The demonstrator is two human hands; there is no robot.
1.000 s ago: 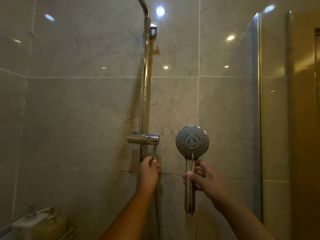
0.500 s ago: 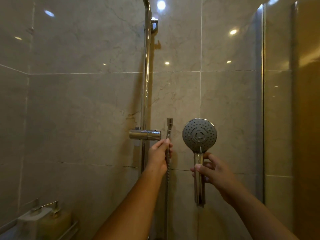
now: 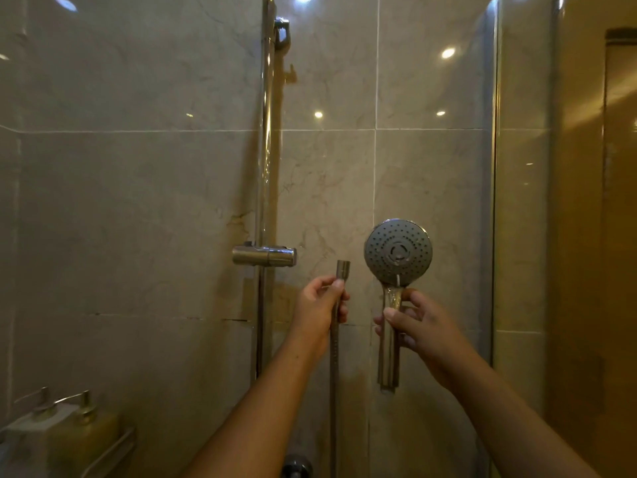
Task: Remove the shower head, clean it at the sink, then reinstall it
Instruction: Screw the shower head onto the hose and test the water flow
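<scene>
Field note, shower stall.

Progress: the head (image 3: 398, 251) is off the hose (image 3: 333, 357). The hose's end nut stands bare at centre frame, and the handle's lower end hangs free with nothing screwed into it. The holder (image 3: 264, 256) on the rail (image 3: 265, 150), centre frame, is empty. My reading is that detaching is done. I cannot tell from here whether the head has been washed yet. No sink is in frame. If it is unwashed, the sink trip, the cleaning and the refit all remain. If it is washed, what remains is threading the handle onto the nut and seating the head in the holder.

Fingers: my left hand (image 3: 320, 305) pinches the hose just under the nut, thumb and fingers (image 3: 336, 283) closed round it, holding it upright. My right hand (image 3: 418, 327) grips the handle high up, just below the face. The thumb lies across the front and the other fingers (image 3: 412, 295) wrap behind.

Position: the head sits centre right of the frame, upright, nozzle face toward me, against the tiled wall. The hose end is just beside it on the left, level with the lower rim of the face. The two are near but apart, not touching.

Also in view: soap bottles (image 3: 51, 429) at lower left and a glass panel (image 3: 493, 201) at right.
</scene>
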